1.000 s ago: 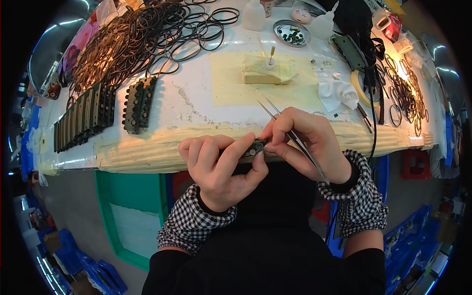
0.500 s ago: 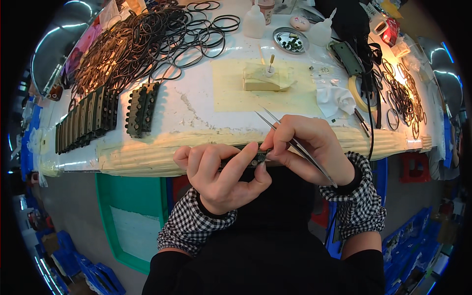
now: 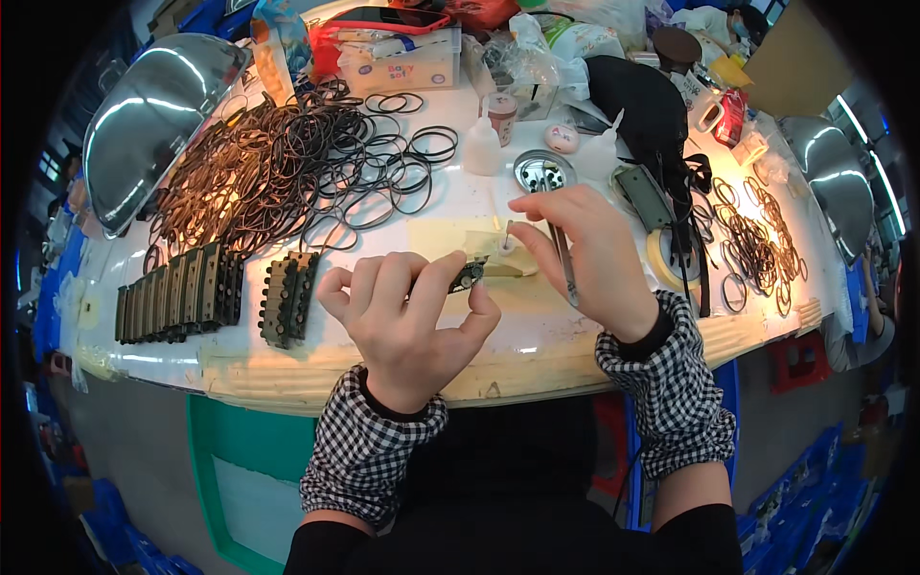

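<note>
Above the table's near edge, my left hand [image 3: 407, 321] grips a small dark green part [image 3: 468, 276], mostly hidden by the fingers. A pair of silver tweezers [image 3: 562, 254] is tucked in my right hand [image 3: 604, 259], its tips pointing away toward a round metal dish [image 3: 527, 171]. The right thumb and forefinger reach to the top of a thin stick [image 3: 507, 233], which stands in a small whitish holder on a pale yellow block [image 3: 513, 261]. Whether they pinch the stick is unclear. The dish holds small dark pieces, partly hidden by the tweezers.
Rows of dark green knobbed blocks [image 3: 177, 297] stand at left, with a smaller group [image 3: 287, 302] beside them. Behind lies a heap of black rubber rings [image 3: 287, 163]; more rings [image 3: 762, 240] are at right. White squeeze bottles [image 3: 482, 149], a tape roll [image 3: 661, 259] and a black bag [image 3: 637, 105] lie beyond.
My right hand has left the part and moved away over the table to the stick, tweezers still in it. The left hand keeps the part. The view has tilted up, showing more of the far table.
</note>
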Motion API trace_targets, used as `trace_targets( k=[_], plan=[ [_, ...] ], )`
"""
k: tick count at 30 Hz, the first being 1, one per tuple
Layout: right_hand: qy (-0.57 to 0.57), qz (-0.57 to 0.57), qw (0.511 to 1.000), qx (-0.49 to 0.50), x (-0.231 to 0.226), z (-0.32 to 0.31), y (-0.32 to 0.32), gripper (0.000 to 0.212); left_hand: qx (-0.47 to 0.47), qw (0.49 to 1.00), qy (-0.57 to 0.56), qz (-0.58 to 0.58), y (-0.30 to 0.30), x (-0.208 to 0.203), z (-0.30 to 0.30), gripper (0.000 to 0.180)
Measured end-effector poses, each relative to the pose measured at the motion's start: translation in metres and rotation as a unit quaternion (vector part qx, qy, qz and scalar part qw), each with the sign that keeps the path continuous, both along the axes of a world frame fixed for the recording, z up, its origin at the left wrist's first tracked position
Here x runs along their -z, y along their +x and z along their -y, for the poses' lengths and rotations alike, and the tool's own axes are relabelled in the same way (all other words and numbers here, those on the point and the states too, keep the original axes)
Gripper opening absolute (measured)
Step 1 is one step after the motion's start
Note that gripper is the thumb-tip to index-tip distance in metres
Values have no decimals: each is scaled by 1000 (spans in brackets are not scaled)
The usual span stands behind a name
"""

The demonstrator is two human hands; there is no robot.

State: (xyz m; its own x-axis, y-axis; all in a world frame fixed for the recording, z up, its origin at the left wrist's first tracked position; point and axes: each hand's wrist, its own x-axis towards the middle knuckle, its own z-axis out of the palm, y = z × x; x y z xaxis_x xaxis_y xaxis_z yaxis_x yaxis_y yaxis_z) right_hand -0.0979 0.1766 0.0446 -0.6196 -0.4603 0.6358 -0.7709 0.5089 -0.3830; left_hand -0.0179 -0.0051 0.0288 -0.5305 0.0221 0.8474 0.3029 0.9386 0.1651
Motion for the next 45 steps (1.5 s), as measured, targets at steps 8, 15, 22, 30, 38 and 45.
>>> trace_targets(
  k=[8,15,22,30,38,45],
  plan=[
    [-65,15,998,-15,-8,5,-1,11,0,999,19,40,3,8,6,27],
    [-269,322,898,-134,-12,11,25,8,25,999,23,19,1,10,3,30],
    [-274,367,874,-161,-11,14,26,7,28,999,17,20,1,9,3,31],
    [-186,340,909,-152,-11,9,24,13,29,999,19,23,2,10,3,31],
    [-193,175,965,-32,0,8,10,5,23,999,18,24,2,11,4,31],
    [-53,-36,998,25,-4,8,7,11,26,999,18,18,1,11,3,31]
  ],
)
